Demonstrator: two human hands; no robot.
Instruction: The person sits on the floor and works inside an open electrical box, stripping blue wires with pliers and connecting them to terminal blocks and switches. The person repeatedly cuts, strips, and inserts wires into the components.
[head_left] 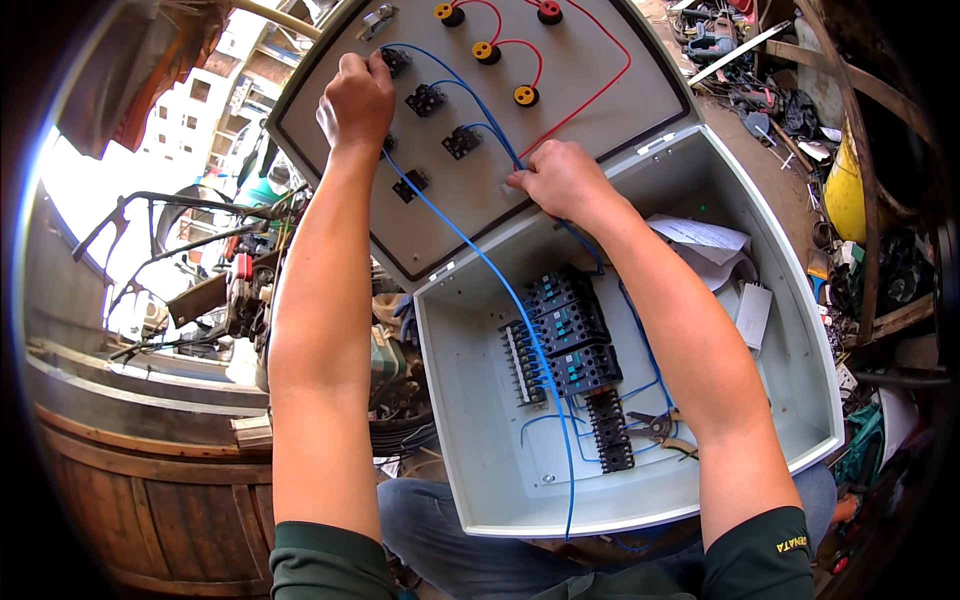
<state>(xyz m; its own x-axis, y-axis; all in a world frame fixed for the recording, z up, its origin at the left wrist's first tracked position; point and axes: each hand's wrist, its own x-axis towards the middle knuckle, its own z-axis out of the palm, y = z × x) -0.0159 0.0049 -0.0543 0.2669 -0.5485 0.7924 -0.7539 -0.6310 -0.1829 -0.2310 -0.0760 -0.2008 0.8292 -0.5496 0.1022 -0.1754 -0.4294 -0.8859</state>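
Observation:
My left hand (pixel 357 105) is closed at the upper left of the raised grey lid (pixel 590 95), beside a black contact block (pixel 396 62); what its fingers hold is hidden. From behind its wrist a long loose blue wire (pixel 480 252) runs down across the box. At the lid's lower edge, my right hand (pixel 568 182) pinches a bundle of blue wires (pixel 497 128) that fans out to the contact blocks. Below lies the open grey box (pixel 470 480) with black contactors (pixel 570 325), a terminal strip (pixel 522 362) and a black terminal block row (pixel 610 432).
Pliers (pixel 655 428) lie inside the box near the terminal row. Folded paper (pixel 705 245) and a small white box (pixel 753 316) sit along its right side. Yellow-black indicator parts (pixel 486 52) with red wires dot the lid. Scrap and tools crowd the ground around.

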